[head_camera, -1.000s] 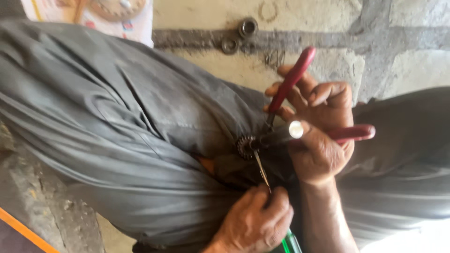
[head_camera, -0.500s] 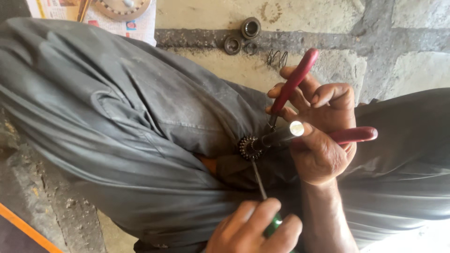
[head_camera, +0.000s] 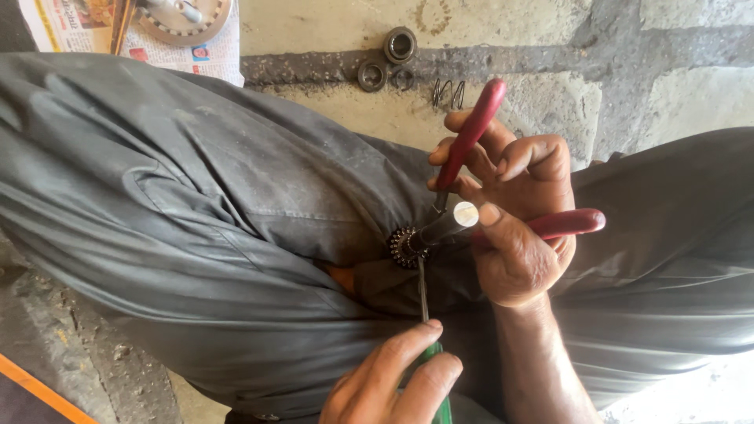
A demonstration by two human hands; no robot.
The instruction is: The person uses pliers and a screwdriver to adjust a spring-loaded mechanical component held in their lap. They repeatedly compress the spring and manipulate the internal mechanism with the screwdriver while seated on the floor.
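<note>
Just left of the frame's centre, a small toothed gear on a short steel shaft is resting over the person's lap. The shaft's flat round end is facing the camera. The nose of the red-handled pliers is meeting the shaft close to the gear, but the exact point of contact is hard to make out against the dark cloth.

The right hand, at centre right, is wrapping around both plier handles with fingers curled; one handle is sticking up toward the top of the frame, the other is pointing right, and the thumb is pressing beside the shaft's end. The left hand, at the bottom centre and cut off by the lower edge, is closing around the green handle of a screwdriver, whose thin blade is reaching up to the gear; most of the handle is hidden by the fingers.

Grey trousers are filling the middle of the view and covering the floor beneath. Along the top, on the concrete floor, are lying three round bearing-like rings, a small coil spring just to their right, and, in the upper left corner, a round metal part on newspaper, cut off by the frame edge.
</note>
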